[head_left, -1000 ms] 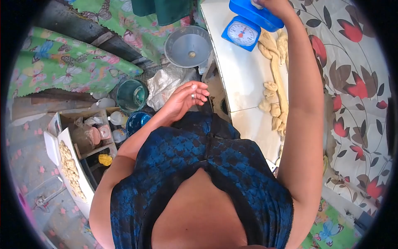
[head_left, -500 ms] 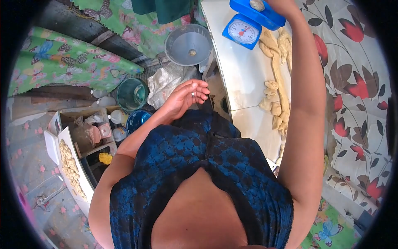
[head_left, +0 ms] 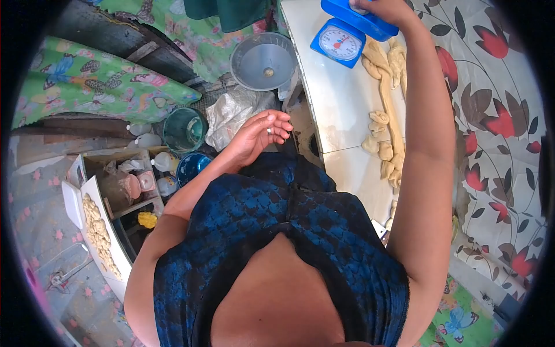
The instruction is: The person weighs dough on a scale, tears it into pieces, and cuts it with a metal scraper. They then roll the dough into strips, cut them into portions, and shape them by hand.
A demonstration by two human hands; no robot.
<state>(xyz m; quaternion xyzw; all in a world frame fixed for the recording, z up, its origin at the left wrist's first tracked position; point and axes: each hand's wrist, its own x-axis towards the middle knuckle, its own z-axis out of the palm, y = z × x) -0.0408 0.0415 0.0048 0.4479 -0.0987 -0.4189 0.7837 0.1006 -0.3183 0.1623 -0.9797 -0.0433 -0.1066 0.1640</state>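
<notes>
At the top of the view my right hand (head_left: 384,10) reaches into the blue pan (head_left: 370,26) of a kitchen scale (head_left: 341,43). Its fingers are closed on a piece of dough (head_left: 358,6), partly hidden by them and the frame's edge. The scale stands on a white tiled table. Beside it a long twisted strip of dough (head_left: 393,118) runs toward me, with smaller dough lumps (head_left: 372,143) along it. My left hand (head_left: 260,136), a ring on one finger, hangs in front of my body left of the table. Its fingers are loosely bent and slightly apart, holding nothing.
A grey basin (head_left: 263,61) stands left of the white table (head_left: 341,110). Below it are a pale sack (head_left: 222,118), a green bucket (head_left: 184,130) and a blue one (head_left: 193,168). At left, a white board (head_left: 92,188) bears many dough pieces beside a wooden shelf (head_left: 136,205).
My right hand has moved slightly left and its fingers have come onto the piece of dough in the pan. My left hand has stayed in place.
</notes>
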